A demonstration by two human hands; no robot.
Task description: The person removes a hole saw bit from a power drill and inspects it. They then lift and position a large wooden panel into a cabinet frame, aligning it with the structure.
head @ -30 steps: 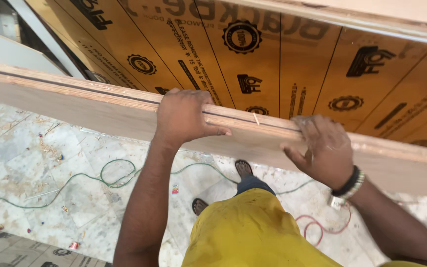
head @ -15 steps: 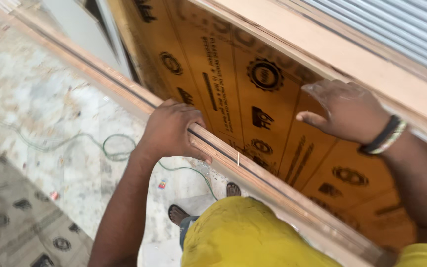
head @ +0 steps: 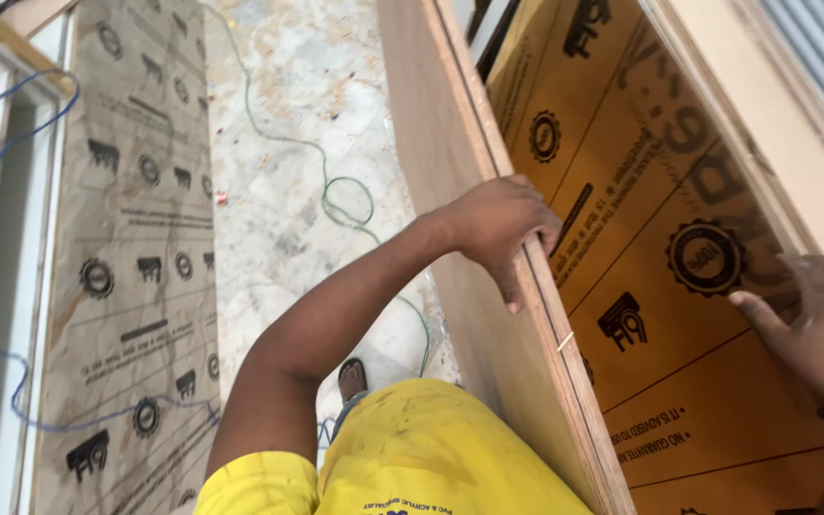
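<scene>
Plywood panel [head: 474, 315] stands on edge btwn person & orange sheet [head: 660, 248]. Left hand [head: 503, 229] curled over its top edge; right hand [head: 813, 324] flat, spread on sheet. Looks stiff, heavy; best gripped along top edge.

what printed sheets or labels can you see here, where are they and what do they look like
Orange-brown printed plywood face: right, inside the wooden frame, under the right hand; black round seals and block logos.
Brown printed paper floor sheet: left, a long strip on the floor; dark round seals and logos.
Yellow shirt: bottom centre; small dark print at its lower edge.
Plain plywood board edge: centre, in the left hand grip; no print.
</scene>
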